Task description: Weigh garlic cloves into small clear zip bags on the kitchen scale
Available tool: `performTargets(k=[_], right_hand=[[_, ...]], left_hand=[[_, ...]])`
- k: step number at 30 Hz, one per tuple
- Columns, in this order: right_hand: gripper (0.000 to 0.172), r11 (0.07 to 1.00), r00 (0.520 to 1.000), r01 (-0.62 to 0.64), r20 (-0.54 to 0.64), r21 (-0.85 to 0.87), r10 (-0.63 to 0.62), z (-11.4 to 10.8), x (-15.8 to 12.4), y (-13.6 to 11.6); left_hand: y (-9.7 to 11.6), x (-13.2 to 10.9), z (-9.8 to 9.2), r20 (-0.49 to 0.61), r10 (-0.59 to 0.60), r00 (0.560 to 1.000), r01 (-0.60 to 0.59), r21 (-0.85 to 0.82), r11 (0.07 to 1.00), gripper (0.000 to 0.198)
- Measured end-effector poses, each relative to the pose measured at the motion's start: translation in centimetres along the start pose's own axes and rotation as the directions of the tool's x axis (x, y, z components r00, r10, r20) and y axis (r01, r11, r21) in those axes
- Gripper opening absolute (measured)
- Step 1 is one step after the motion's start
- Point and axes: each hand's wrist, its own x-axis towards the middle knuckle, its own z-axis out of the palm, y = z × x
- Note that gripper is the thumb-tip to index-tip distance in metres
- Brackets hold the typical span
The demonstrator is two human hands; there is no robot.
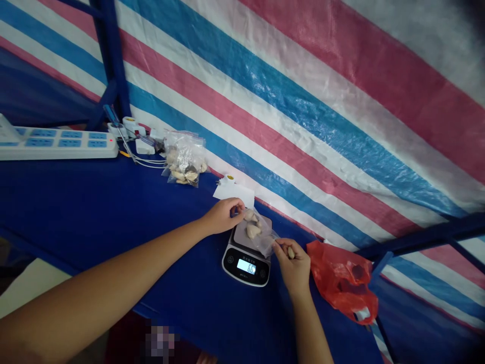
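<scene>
A small clear zip bag [261, 241] with a few pale, dried-looking pieces [253, 231] lies on the plate of a kitchen scale [246, 264]. The lit display appears to read 6.6. At the bag's far left edge, my left hand [224, 216] is closed, its thumb and fingertips pinching the plastic. My right hand [297, 263] pinches the bag's opposite end, to the right of the scale. Tucked in its curled fingers is another pale piece [291, 252]. Where the fingers meet the thin plastic is partly hidden.
Filled clear bags [185, 159] lie by the striped tarp wall [265, 126]. A power strip [64, 143], a screwdriver [117, 129] and cables are at the left. A white paper [235, 194] lies behind the scale; a red plastic bag [341, 280] sits right on the blue table [76, 202].
</scene>
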Motion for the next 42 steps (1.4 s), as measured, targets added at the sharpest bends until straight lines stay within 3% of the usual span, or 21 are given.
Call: performTargets(k=[4,8,11,14,21,31,37,42], right_hand=[[0.039,0.997,0.997,-0.035,0.064,-0.074,0.04,-0.5,0.3,0.0],[0.051,0.963,0.962,-0.271,0.038,0.004,0.271,-3.4,0.2,0.0],[0.048,0.858,0.875,-0.461,-0.047,0.225,0.482,-4.6,0.5,0.5],[0.047,0.736,0.789,-0.567,-0.013,0.37,0.614,-4.7,1.0,1.2],[0.046,0.645,0.739,-0.649,0.136,0.404,0.659,-4.4,1.1,2.0],[0.055,0.623,0.731,-0.675,0.246,0.396,0.636,-4.8,0.9,1.8],[0.053,0.685,0.763,-0.643,0.203,0.342,0.614,-4.3,0.9,2.4],[0.052,0.731,0.788,-0.604,0.101,0.316,0.607,-4.3,1.1,3.4]], left_hand=[[-0.3,0.1,-0.1,-0.045,-0.01,0.999,0.01,-0.006,1.0,0.01],[-1.1,0.6,-0.7,-0.132,-0.057,0.99,0.054,-0.025,0.998,0.008],[-2.1,1.2,-1.4,-0.23,-0.115,0.966,0.105,-0.057,0.993,0.009],[-3.0,1.7,-2.0,-0.31,-0.183,0.933,0.158,-0.103,0.982,0.01],[-3.6,2.2,-2.4,-0.362,-0.287,0.887,0.228,-0.196,0.954,0.01],[-3.1,2.1,-2.5,-0.349,-0.324,0.879,0.252,-0.236,0.939,0.009],[-3.0,2.2,-2.4,-0.34,-0.328,0.881,0.256,-0.24,0.936,0.009],[-3.1,2.2,-2.4,-0.34,-0.325,0.882,0.253,-0.24,0.937,0.009]])
